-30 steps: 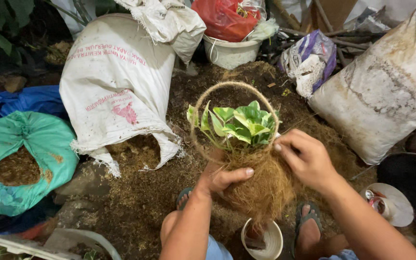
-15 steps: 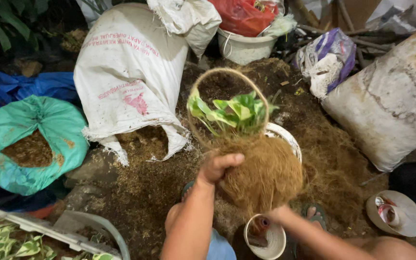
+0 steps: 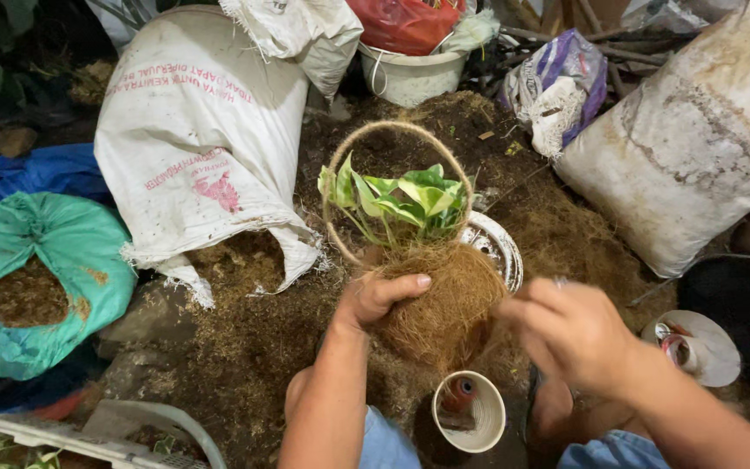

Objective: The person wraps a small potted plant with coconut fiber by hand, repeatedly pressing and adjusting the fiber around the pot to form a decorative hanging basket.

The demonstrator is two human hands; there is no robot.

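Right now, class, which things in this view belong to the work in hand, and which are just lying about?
In hand:
- left hand, gripping the coir ball
- variegated plant rooted in it
- looped handle
- right hand, blurred beside the ball

Lying about:
- white sack
- teal bag
- white bucket
- small cup

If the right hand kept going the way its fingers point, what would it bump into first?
The right hand is blurred, but its fingers point left toward the coir ball that the left hand grips. That fibrous ball looks to be the first thing in its line, though depth between them is hard to judge.
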